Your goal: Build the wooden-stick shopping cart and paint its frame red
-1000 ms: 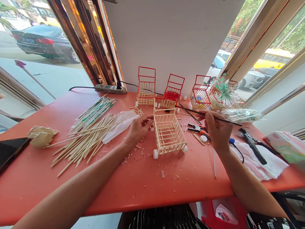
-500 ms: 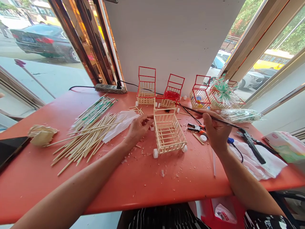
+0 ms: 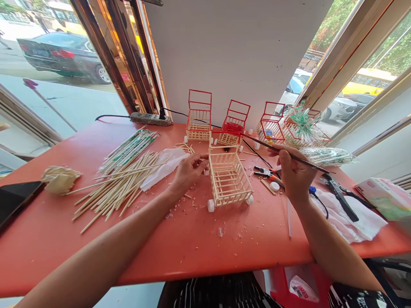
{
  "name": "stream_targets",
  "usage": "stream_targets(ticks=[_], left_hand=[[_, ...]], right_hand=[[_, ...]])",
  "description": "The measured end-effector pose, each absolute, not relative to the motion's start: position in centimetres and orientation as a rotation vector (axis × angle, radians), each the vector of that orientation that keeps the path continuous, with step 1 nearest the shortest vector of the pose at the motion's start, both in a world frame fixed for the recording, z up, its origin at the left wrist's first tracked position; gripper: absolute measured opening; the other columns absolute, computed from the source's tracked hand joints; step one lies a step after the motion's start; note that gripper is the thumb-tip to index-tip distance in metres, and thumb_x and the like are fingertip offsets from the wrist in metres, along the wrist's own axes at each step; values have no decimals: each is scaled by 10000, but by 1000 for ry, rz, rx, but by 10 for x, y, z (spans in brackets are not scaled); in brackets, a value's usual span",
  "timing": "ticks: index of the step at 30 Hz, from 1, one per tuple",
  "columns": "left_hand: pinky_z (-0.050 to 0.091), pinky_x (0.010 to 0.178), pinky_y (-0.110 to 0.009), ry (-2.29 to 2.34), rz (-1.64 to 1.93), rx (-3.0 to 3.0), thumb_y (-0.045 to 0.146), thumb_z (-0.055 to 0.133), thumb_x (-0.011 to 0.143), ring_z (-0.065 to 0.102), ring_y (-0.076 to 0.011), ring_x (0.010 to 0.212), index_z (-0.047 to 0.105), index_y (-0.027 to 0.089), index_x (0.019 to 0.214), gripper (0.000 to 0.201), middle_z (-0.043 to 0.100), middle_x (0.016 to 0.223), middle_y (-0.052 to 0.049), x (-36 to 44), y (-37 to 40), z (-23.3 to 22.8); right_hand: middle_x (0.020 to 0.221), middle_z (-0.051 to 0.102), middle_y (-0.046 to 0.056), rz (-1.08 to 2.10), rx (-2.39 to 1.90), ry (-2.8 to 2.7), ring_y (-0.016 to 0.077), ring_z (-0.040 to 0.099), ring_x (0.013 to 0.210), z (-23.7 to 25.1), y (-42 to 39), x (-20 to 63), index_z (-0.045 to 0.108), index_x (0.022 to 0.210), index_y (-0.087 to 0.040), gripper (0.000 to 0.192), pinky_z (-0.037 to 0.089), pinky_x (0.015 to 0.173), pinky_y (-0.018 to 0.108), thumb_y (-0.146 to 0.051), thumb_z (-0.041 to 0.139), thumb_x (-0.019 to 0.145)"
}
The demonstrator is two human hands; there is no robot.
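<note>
A miniature shopping cart made of pale wooden sticks stands on the red table, with white wheels and a red top handle bar. My left hand is closed on its left rear side, near a wheel; the fingertips are partly hidden. My right hand grips a long, thin, dark paintbrush slanting across to the left. The brush's tip meets the right end of the cart's red handle bar, as far as I can see.
Behind are several carts with red frames. Loose sticks and wrapped sticks lie left. Pliers, a glue gun and a tissue pack lie right. A power strip sits at the back edge.
The brush tip has moved slightly right along the red handle bar, my right hand with it. My left hand keeps its place on the cart. The whole view has shifted a little.
</note>
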State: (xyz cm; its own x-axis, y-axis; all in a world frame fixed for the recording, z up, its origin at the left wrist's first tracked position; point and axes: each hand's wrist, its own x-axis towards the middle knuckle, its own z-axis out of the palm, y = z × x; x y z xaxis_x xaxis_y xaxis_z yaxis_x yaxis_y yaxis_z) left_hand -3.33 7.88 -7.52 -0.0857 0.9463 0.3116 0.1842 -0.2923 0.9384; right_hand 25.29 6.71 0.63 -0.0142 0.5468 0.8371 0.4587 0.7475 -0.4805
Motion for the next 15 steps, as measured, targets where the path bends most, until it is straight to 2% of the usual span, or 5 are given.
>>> stream_targets(ticks=[6, 10, 15], left_hand=[[506, 627, -286, 1258, 1440, 1513, 436, 671, 810, 640, -145, 590, 769, 154, 1006, 357, 704, 715, -20, -33, 79, -76], [511, 634, -285, 1258, 1444, 1517, 430, 665, 803, 638, -143, 606, 773, 155, 992, 351, 708, 738, -25, -33, 79, -75], [518, 639, -290, 1251, 1441, 1508, 428, 662, 796, 643, -149, 621, 774, 151, 989, 355, 701, 736, -26, -32, 78, -73]], right_hand=[[881, 826, 59, 275, -811, -1663, 168, 737, 703, 3, 60, 246, 829, 1030, -215, 234, 628, 726, 337, -330, 626, 1038], [903, 834, 55, 452, -820, -1648, 178, 777, 761, -5, 59, 236, 820, 1068, -217, 228, 601, 656, 301, -359, 647, 1029], [966, 840, 53, 491, -820, -1693, 186, 793, 834, -11, 59, 226, 812, 1115, -233, 232, 610, 701, 310, -368, 642, 1031]])
